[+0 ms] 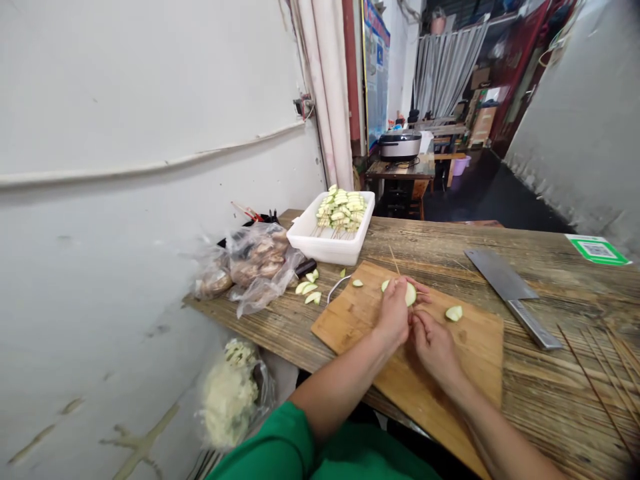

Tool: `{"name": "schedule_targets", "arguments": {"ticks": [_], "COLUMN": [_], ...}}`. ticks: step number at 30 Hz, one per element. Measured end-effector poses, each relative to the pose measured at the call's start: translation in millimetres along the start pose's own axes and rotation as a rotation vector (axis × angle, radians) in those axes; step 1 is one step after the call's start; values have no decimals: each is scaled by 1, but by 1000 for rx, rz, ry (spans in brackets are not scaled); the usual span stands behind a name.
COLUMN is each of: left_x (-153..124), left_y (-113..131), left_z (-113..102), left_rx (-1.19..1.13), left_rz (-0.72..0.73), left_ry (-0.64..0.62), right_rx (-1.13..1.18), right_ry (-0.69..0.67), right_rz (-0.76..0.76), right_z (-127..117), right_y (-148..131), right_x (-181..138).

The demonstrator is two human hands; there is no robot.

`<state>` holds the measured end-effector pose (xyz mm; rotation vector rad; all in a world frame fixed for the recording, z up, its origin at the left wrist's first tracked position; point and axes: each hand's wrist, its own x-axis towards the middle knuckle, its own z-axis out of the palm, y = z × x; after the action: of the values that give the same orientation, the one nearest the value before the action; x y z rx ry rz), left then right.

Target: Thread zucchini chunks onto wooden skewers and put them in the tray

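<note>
Over the wooden cutting board (345, 317), my left hand (397, 310) is closed around pale, green-skinned zucchini slices (411, 294). A thin bamboo skewer (395, 259) sticks out beyond its fingers. My right hand (436, 343) is just below, its fingers pinched in line with the skewer; the part between the fingers is hidden. On the board, a cut zucchini piece (454, 313) lies right of my hands and a small slice (357, 283) lies to the left. More zucchini slices (307, 288) rest on the table beside the board.
A white tub (325, 250) at the back holds many skewered slices. Plastic bags (260, 260) and a dark eggplant-like piece (306, 268) lie left. A cleaver (505, 280) and loose skewers (600, 360) are on the right of the wooden table (425, 243). A bag of pale vegetables (230, 397) hangs low left.
</note>
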<state>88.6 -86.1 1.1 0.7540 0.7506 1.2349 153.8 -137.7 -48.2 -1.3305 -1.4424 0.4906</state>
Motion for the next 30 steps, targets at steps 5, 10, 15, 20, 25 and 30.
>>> {"name": "schedule_targets", "arguments": {"ticks": [5, 10, 15, 20, 25, 30], "left_x": [0, 22, 41, 46, 52, 60], "left_y": [-14, 21, 43, 25, 15, 22], "left_z": [4, -28, -56, -60, -59, -52], "left_rx": [22, 628, 1538, 1689, 1397, 528], "left_rz": [-50, 332, 460, 339, 338, -18], "left_ry": [-82, -36, 26, 48, -57, -49], "right_rx": [-2, 78, 180, 197, 195, 45], "right_ry": [67, 199, 222, 205, 101, 31], "right_rz": [55, 200, 225, 207, 209, 127], "right_z": [-5, -14, -12, -10, -9, -7], "right_y": [0, 6, 13, 18, 15, 3], "right_x": [2, 8, 9, 11, 10, 1]}}
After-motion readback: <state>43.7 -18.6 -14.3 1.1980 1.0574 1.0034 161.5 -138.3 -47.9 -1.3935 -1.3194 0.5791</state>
